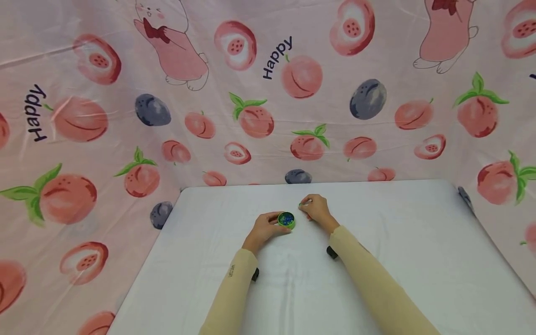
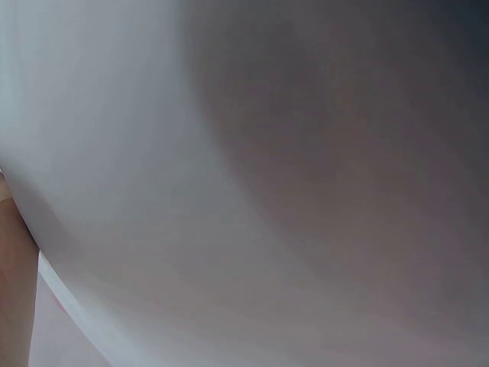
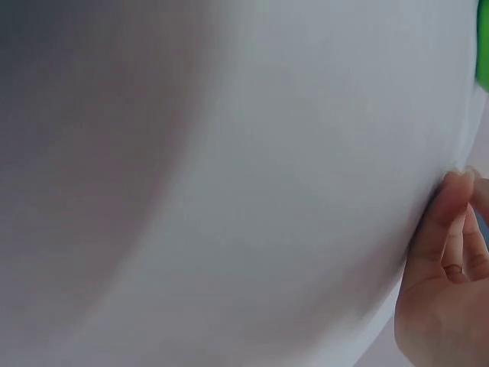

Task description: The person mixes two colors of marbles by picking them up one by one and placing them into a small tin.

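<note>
A small round green tub (image 1: 286, 225) stands on the white table, its top uncovered and dark blue and green bits showing inside. My left hand (image 1: 266, 228) grips it from the left, thumb on the near side and fingers on the far side. Just right of the tub, my right hand (image 1: 316, 208) pinches a tiny green piece (image 1: 299, 205), too small to identify. In the right wrist view the thumb and fingertips of the right hand (image 3: 443, 283) meet, and part of the green tub (image 3: 483, 46) shows. Only a sliver of the left hand (image 2: 15, 283) enters the left wrist view.
The white table (image 1: 402, 260) extends around both hands. A pink fruit-print cloth (image 1: 268, 111) hangs behind it and at both sides. A dark object (image 1: 465, 199) lies at the right table edge. Black wrist cameras (image 1: 332, 252) sit under the sleeves.
</note>
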`<state>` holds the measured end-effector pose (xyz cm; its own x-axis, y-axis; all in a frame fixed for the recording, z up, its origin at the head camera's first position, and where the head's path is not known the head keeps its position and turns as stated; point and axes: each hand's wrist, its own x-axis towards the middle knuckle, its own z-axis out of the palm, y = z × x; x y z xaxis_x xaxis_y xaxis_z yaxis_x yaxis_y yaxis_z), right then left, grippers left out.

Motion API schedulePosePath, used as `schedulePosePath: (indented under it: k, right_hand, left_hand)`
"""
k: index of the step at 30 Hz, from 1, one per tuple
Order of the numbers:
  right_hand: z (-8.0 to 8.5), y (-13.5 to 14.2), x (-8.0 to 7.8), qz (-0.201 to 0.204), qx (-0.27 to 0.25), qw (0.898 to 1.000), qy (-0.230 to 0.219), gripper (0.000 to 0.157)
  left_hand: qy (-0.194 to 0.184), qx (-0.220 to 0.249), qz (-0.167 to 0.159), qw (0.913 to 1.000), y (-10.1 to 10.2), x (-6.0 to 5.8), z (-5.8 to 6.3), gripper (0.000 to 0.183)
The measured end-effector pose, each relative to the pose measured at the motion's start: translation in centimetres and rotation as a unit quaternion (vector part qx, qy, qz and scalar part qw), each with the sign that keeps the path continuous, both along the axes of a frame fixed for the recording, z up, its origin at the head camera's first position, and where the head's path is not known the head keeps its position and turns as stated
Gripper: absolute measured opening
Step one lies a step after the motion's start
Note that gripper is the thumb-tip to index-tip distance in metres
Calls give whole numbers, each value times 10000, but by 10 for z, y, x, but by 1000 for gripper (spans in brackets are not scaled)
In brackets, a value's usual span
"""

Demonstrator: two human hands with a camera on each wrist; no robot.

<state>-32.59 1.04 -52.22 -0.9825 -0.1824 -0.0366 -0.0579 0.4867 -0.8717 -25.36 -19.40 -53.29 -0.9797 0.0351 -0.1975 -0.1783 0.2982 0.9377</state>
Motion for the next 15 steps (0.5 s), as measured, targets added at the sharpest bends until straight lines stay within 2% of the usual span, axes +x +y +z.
schedulePosePath:
  k: [5, 15]
  right_hand:
    - [2, -1, 10, 159, -415, 9990, 46, 18]
    - [13, -5, 40, 526, -676, 9962, 180, 19]
  left_hand:
    - [53, -80, 12, 10000, -2, -2, 1, 66]
    - [59, -39, -40, 10000, -1, -3, -4, 64]
